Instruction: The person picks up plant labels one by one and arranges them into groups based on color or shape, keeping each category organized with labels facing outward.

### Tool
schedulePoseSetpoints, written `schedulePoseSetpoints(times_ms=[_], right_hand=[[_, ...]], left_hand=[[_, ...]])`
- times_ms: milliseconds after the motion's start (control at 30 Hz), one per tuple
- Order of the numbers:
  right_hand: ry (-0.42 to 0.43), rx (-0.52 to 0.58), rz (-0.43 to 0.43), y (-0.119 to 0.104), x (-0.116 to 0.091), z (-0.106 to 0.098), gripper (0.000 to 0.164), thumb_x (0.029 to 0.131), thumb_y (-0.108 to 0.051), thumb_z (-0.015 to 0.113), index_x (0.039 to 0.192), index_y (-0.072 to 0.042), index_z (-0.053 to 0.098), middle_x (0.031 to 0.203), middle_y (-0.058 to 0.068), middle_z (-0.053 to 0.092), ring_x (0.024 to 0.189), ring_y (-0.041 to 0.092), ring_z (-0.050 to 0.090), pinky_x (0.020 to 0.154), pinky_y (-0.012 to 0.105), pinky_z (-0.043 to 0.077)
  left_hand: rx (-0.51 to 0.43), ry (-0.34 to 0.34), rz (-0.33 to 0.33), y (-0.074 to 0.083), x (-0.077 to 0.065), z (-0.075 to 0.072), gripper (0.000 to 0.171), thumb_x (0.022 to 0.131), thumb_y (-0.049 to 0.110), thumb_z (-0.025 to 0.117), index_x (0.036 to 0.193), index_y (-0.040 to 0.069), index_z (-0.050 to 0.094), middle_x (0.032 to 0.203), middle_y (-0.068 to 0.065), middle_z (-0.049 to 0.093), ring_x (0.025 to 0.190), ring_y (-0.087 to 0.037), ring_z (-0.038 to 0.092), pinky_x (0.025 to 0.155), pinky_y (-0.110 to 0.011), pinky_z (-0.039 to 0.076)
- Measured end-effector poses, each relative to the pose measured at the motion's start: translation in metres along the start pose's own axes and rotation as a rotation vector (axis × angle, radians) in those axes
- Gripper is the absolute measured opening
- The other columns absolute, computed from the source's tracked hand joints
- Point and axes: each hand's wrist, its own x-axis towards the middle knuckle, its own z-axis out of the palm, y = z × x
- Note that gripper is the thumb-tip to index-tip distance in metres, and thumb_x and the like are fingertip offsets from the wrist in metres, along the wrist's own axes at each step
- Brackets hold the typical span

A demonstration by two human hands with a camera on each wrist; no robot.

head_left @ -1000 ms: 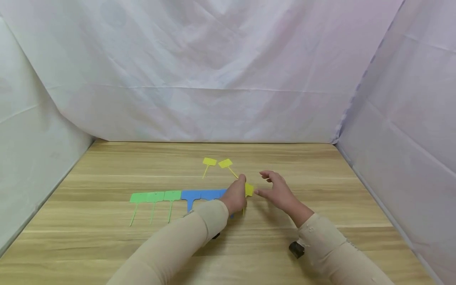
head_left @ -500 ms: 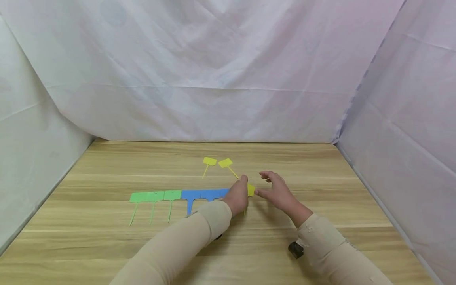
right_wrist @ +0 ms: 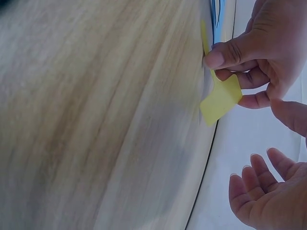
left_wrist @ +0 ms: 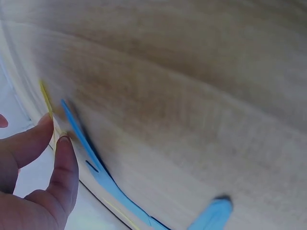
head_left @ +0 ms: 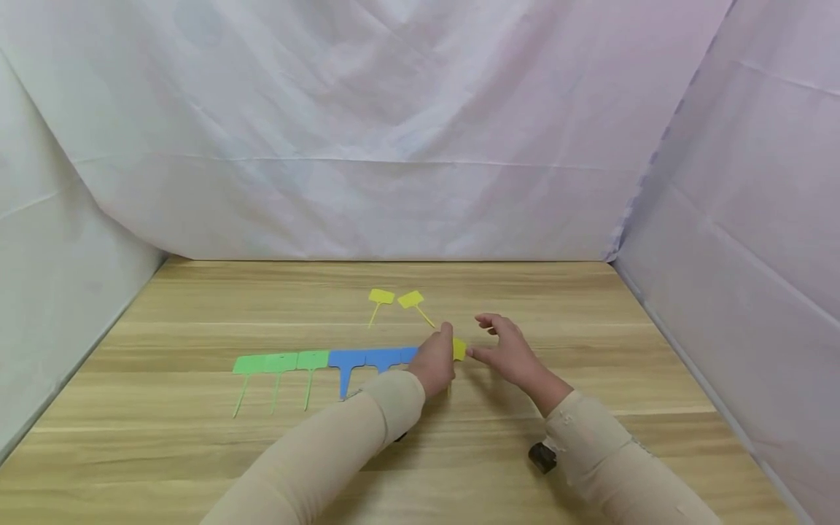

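Note:
My left hand (head_left: 433, 361) pinches a yellow label tag (right_wrist: 223, 98) by its thin stem, between thumb and fingers, just above the table. In the head view this hand covers the right end of a row of blue T-shaped label tags (head_left: 348, 359). Green label tags (head_left: 282, 362) with thin stems continue the row on the left, edges together and stems toward me. My right hand (head_left: 515, 359) hovers to the right, thumb and fingers spread apart, holding nothing. Its thumb tip is close to the yellow tag; whether they touch, I cannot tell.
Two more yellow tags lie farther back, one (head_left: 381, 296) to the left of the other (head_left: 411, 299). White cloth (head_left: 394, 204) walls the wooden table (head_left: 197, 306) at the back and both sides. A dark object (head_left: 542, 458) sits at the right wrist.
The left hand and the yellow tag shifted slightly to the right, then the whole head view drifted a little. The right hand keeps its pose; the row stays as it was.

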Motion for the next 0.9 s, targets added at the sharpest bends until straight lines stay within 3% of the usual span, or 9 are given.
schedulePoseSetpoints(times_ms=[233, 600, 900], right_hand=[[-0.001, -0.020, -0.009, 0.0016, 0.0004, -0.0009, 0.058, 0.086, -0.013, 0.073, 0.135, 0.005, 0.047, 0.130, 0.024, 0.051, 0.120, 0.040, 0.046, 0.099, 0.054, 0.039], [-0.006, -0.021, -0.002, 0.0013, 0.0004, -0.0024, 0.059, 0.086, -0.014, 0.073, 0.136, 0.004, 0.046, 0.131, 0.024, 0.051, 0.120, 0.040, 0.045, 0.098, 0.054, 0.040], [-0.008, -0.021, 0.003, 0.0044, 0.0011, -0.0012, 0.059, 0.086, -0.014, 0.073, 0.135, 0.004, 0.047, 0.130, 0.023, 0.051, 0.120, 0.040, 0.046, 0.098, 0.053, 0.040]], left_hand=[[0.050, 0.029, 0.009, -0.0019, 0.0025, 0.0008, 0.049, 0.079, -0.003, 0.077, 0.115, 0.004, 0.045, 0.094, -0.009, 0.058, 0.088, -0.020, 0.061, 0.081, -0.033, 0.053], [0.142, 0.062, -0.002, -0.0022, 0.0062, 0.0024, 0.057, 0.074, 0.008, 0.084, 0.118, 0.004, 0.048, 0.106, -0.011, 0.055, 0.099, -0.023, 0.053, 0.088, -0.034, 0.051], [0.153, 0.078, -0.008, -0.0061, 0.0082, 0.0042, 0.059, 0.071, 0.018, 0.087, 0.115, 0.002, 0.051, 0.108, -0.012, 0.053, 0.099, -0.025, 0.048, 0.087, -0.036, 0.049]])
